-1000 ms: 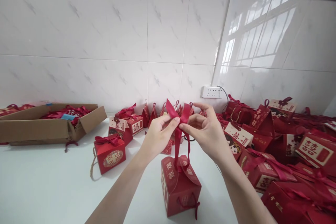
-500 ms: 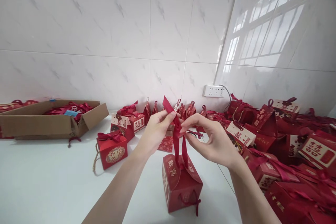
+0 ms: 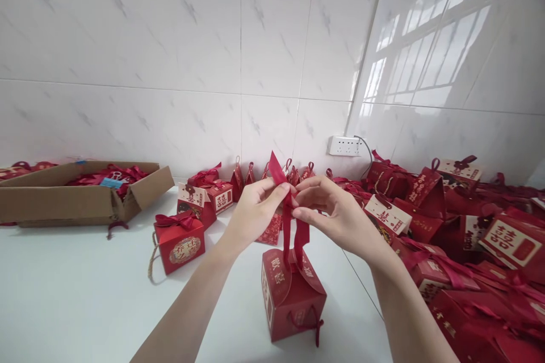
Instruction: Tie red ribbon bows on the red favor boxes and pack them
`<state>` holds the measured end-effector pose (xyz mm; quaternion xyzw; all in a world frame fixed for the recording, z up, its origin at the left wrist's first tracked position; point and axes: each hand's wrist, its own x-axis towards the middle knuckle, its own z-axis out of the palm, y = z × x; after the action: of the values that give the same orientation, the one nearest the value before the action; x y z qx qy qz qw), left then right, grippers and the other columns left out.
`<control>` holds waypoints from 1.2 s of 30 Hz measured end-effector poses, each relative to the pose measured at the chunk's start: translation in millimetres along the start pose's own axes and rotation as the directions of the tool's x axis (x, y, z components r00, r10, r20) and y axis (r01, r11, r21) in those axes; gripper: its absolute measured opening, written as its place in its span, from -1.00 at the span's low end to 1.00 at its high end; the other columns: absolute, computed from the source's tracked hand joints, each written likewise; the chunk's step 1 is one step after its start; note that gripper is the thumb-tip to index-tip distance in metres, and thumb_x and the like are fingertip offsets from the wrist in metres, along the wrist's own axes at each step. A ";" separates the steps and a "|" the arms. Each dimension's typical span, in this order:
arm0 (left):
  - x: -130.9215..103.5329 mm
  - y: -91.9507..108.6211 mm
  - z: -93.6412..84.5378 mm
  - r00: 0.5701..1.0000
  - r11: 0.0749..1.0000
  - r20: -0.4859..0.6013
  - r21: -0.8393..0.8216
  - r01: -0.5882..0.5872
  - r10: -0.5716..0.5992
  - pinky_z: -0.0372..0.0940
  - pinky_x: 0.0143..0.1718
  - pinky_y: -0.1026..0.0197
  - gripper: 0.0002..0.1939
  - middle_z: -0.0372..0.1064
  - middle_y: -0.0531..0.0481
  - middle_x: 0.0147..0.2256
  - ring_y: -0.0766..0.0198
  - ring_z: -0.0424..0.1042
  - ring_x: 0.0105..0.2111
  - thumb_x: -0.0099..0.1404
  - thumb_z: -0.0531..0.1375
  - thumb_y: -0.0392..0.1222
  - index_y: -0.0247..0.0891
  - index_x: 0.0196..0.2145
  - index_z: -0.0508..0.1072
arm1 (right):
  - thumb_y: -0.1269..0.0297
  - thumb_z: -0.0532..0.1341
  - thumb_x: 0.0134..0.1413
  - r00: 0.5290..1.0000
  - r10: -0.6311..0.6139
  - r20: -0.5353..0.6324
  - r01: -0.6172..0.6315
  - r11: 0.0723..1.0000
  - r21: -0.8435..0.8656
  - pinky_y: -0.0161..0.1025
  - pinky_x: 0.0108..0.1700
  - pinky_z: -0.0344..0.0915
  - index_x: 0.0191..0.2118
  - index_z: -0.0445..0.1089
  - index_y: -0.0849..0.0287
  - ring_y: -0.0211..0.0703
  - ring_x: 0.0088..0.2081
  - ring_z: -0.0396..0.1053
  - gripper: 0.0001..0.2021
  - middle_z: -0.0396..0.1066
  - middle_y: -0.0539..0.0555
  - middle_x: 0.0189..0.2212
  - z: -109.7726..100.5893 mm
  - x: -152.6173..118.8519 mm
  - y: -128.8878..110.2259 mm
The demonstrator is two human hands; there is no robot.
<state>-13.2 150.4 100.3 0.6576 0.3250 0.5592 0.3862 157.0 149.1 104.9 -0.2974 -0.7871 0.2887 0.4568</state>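
Observation:
A red gift box (image 3: 293,298) with gold characters stands upright on the white table, a thin cord handle on its near side. From its top a dark red ribbon (image 3: 286,238) rises in two strands to my hands. My left hand (image 3: 259,204) pinches the ribbon between thumb and fingers, and one pointed end sticks up above the thumb. Opposite it, my right hand (image 3: 330,210) has its thumb and fingertips closed on the ribbon just below. Where the strands cross is partly hidden by my fingers.
An open cardboard box (image 3: 63,198) of red ribbons sits at the left. A finished-looking red box with a bow (image 3: 179,243) stands nearer. Many red gift boxes (image 3: 451,289) are heaped along the right. A white power strip (image 3: 344,146) is on the tiled wall.
My right fingers have drawn in closer around the ribbon, the thumb now nearer the strands. My left hand keeps its pinch. The view has shifted slightly.

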 end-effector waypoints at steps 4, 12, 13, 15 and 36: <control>-1.8 2.9 0.5 0.999 0.997 -0.020 0.067 -0.031 0.032 0.32 -0.33 0.23 -0.74 0.42 0.00 -0.45 0.29 0.40 -0.41 0.28 0.12 -0.05 -0.29 -0.34 0.50 | 0.11 0.19 0.12 0.990 0.078 0.114 -0.090 0.990 0.105 -0.24 -0.22 0.36 -0.17 0.28 0.13 -0.20 -0.23 0.39 -0.76 0.42 0.07 -0.28 -7.8 -0.7 -1.1; -6.0 7.7 1.7 0.983 0.980 0.072 0.093 -0.174 0.168 0.32 -0.28 0.29 -0.76 0.48 0.00 -0.41 0.33 0.42 -0.37 0.32 0.09 -0.17 -0.30 -0.33 0.53 | 0.31 0.29 -0.04 0.972 0.128 0.198 -0.151 0.983 0.108 -0.29 -0.31 0.29 -0.27 0.25 0.11 -0.26 -0.33 0.32 -0.78 0.32 -0.05 -0.37 1.4 4.3 11.8; -6.3 8.1 1.4 0.982 0.981 0.081 0.088 -0.175 0.168 0.32 -0.26 0.29 -0.76 0.48 0.00 -0.41 0.33 0.43 -0.36 0.33 0.09 -0.17 -0.30 -0.31 0.53 | 0.31 0.28 -0.04 0.974 0.141 0.178 -0.154 0.986 0.060 -0.32 -0.37 0.24 -0.31 0.25 0.11 -0.29 -0.39 0.28 -0.81 0.29 -0.07 -0.41 3.1 4.7 12.2; -6.3 8.6 0.9 0.982 0.982 0.093 0.079 -0.172 0.164 0.34 -0.24 0.28 -0.76 0.49 -0.01 -0.39 0.33 0.43 -0.34 0.33 0.08 -0.18 -0.30 -0.30 0.53 | 0.32 0.26 -0.04 0.977 0.171 0.124 -0.163 0.984 -0.071 -0.36 -0.48 0.13 -0.40 0.22 0.12 -0.34 -0.49 0.17 -0.84 0.24 -0.11 -0.50 5.3 4.9 11.4; -2.6 8.8 -2.9 0.989 0.982 0.057 0.122 -0.146 0.140 0.33 -0.24 0.29 -0.75 0.48 0.00 -0.43 0.31 0.45 -0.35 0.31 0.10 -0.15 -0.30 -0.38 0.52 | 0.19 0.26 -0.04 0.973 0.211 0.092 -0.206 0.977 -0.061 -0.16 -0.19 0.35 -0.23 0.54 0.14 -0.07 -0.24 0.44 -0.76 0.52 0.07 -0.31 -4.9 4.2 0.5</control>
<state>-16.5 144.3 106.9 0.7154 0.3022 0.5481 0.3107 159.8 153.4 108.9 -0.3753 -0.7801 0.3294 0.3770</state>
